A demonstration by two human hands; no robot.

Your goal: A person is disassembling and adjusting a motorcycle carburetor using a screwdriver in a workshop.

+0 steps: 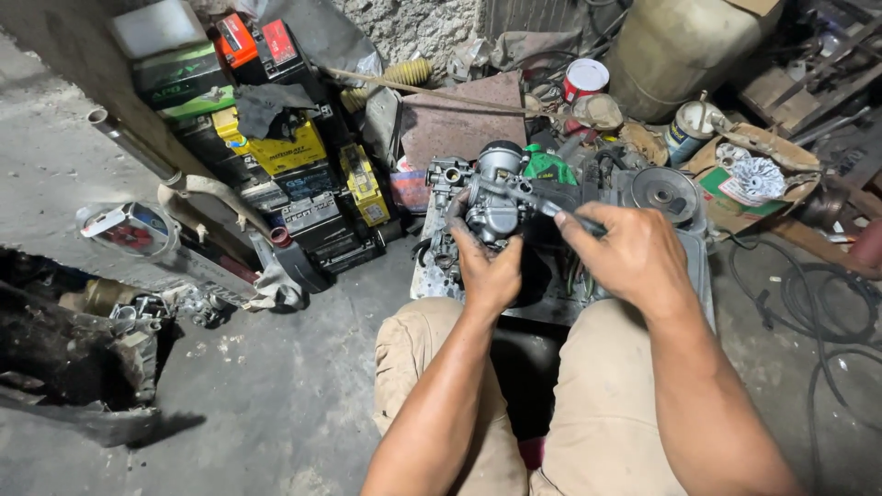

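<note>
- Carburetor (494, 197) gripped from below by left hand (487, 266), held up over knees to steady it.
- Right hand (634, 257) clamped on screwdriver (542, 202), tip at carb body.
- Batteries (276, 138) stacked at left.

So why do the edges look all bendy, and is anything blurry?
In the head view, the wide lens curves the edges; light is dim and even, with soft shadows. The carburetor in the left hand looks sharp; the tool in the right hand is slightly smeared.

Even, diffuse daylight is noted; soft shadows lie under clutter, focus is sharp, and edges are slightly wide-angle stretched.
</note>
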